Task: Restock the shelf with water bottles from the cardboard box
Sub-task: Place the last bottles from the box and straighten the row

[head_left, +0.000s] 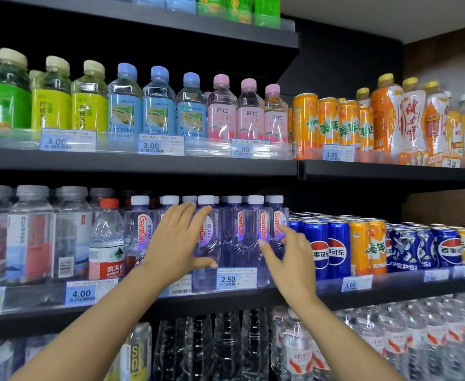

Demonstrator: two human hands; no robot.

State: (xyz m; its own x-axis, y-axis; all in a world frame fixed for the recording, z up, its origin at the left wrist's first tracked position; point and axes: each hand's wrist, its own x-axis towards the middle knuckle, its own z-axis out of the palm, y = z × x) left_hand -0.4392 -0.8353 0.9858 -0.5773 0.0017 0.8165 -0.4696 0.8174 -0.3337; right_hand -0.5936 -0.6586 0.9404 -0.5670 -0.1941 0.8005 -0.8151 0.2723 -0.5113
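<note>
Both hands are reaching to the middle shelf (226,299). Left hand (175,244) is spreading wide, fingers straight, its fingertips and thumb touching the front purple water bottles (227,240), gripping nothing. Right hand (290,255) is also lying open, fingers extended against the bottles at the row's right end. Those white-capped bottles are standing upright in a row above the 2.50 price tag (236,279), with blue Pepsi cans (326,247) just beside them on the right
</note>
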